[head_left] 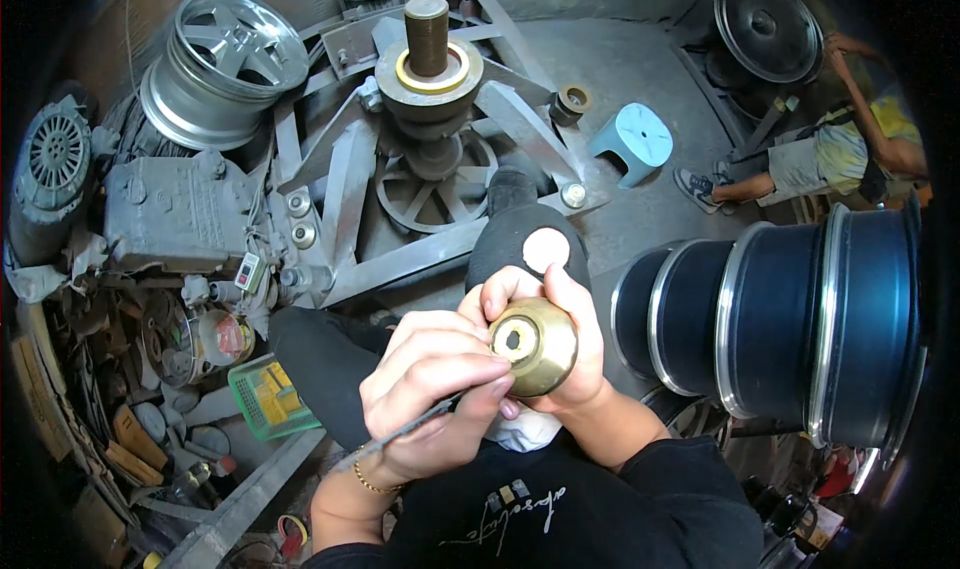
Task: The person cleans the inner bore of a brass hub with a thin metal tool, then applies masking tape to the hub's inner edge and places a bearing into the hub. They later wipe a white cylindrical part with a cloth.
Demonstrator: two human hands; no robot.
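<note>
Head view: a rounded brass-coloured piece with a central hole is held over the person's lap, that hole facing up. Fingers of the right hand wrap its side; those of the left hand pinch a thin grey strip, whose far end they hide, so contact with the piece cannot be told. Below lies a white cloth. Beyond the knees stands a metal frame bearing a threaded post; dark blue wheels line the right, a green basket the left.
</note>
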